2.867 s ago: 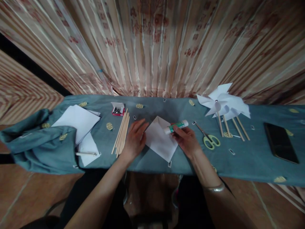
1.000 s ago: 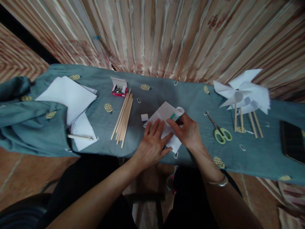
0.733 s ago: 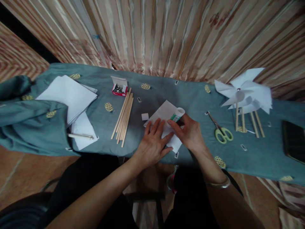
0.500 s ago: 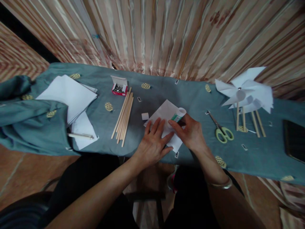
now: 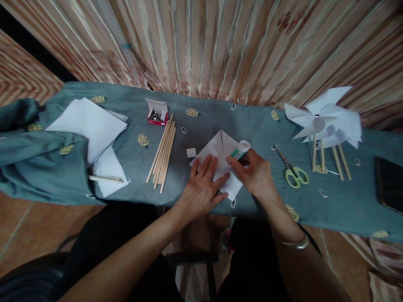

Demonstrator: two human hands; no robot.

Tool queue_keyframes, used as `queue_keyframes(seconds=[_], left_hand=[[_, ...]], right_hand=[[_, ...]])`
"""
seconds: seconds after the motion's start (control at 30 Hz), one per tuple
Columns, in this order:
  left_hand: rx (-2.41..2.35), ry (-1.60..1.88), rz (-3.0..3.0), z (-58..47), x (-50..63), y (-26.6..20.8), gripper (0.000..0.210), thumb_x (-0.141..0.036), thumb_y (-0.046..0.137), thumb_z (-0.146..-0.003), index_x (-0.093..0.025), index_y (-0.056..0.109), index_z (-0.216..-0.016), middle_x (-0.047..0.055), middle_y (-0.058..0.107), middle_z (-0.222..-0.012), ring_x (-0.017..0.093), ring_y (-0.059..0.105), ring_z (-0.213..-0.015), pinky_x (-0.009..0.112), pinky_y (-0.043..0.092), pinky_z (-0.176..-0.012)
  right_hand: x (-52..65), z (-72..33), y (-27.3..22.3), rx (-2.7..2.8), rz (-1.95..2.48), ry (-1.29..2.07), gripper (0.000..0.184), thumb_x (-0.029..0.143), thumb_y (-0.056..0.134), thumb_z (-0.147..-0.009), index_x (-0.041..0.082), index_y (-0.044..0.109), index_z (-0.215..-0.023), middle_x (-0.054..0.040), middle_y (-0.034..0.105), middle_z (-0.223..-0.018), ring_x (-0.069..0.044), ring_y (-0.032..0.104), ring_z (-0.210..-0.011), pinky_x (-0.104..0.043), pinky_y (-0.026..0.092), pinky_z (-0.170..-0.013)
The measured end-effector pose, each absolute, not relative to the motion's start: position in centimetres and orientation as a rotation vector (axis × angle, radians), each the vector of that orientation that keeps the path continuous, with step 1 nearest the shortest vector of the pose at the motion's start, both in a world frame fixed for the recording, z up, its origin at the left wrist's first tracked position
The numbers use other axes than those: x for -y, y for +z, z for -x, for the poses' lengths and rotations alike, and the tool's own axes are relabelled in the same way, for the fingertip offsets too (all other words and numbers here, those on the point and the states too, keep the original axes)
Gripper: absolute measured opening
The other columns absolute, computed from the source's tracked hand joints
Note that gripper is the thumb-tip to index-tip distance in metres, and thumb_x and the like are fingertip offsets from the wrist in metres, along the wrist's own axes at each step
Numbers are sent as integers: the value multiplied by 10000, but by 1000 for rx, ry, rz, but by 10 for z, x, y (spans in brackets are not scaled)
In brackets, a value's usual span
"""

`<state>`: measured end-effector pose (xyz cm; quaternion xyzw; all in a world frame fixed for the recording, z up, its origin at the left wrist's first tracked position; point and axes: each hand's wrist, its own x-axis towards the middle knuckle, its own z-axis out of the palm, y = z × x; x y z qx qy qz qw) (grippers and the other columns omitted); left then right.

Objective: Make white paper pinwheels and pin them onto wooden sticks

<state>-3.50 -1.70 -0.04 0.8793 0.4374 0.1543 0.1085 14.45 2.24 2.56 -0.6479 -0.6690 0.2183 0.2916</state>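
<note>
A square of white paper (image 5: 217,144) lies cornerwise on the cloth, with a dark line running in from its far corner. My left hand (image 5: 201,186) rests flat on its left half, fingers spread. In my right hand (image 5: 255,172) is a glue stick (image 5: 238,153) with a green label, gripped between thumb and fingers and tilted over the right half of the paper. Its lower end is hidden by the hand, so I cannot tell whether it touches the sheet. A small white cap-like piece (image 5: 191,152) stands just left of the paper.
Wooden sticks (image 5: 162,155) lie left, below a red box of metal pins (image 5: 157,117). Farther left are white sheets (image 5: 94,126) and a pen (image 5: 105,179). To the right are green-handled scissors (image 5: 294,172), paper pinwheels (image 5: 327,117) on sticks and a dark phone-like object (image 5: 390,184).
My right hand has moved the glue stick slightly to the right, and it leans more. The dark line at the paper's far corner now shows clearly. My left hand has stayed in place.
</note>
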Motion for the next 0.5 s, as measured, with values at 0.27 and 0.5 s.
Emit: queue_keyframes(seconds=[0.27, 0.5], left_hand=[[-1286, 455, -2595, 35, 17, -2, 518, -548, 519, -903, -272, 556, -1340, 160, 357, -1544, 393, 278, -1441, 643, 225, -1131], [-1293, 447, -2596, 35, 18, -2, 516, -549, 532, -895, -279, 558, -1334, 150, 371, -1536, 390, 279, -1442, 644, 236, -1129]], right_hand=[[-25, -145, 24, 1756, 1734, 555, 339, 544, 591, -832, 208, 617, -872, -46, 713, -723, -220, 663, -647, -312, 467, -590], [-28, -144, 21, 1737, 1712, 531, 325, 530, 592, -834, 208, 615, -875, -49, 717, -739, -226, 667, -671, -324, 479, -615]])
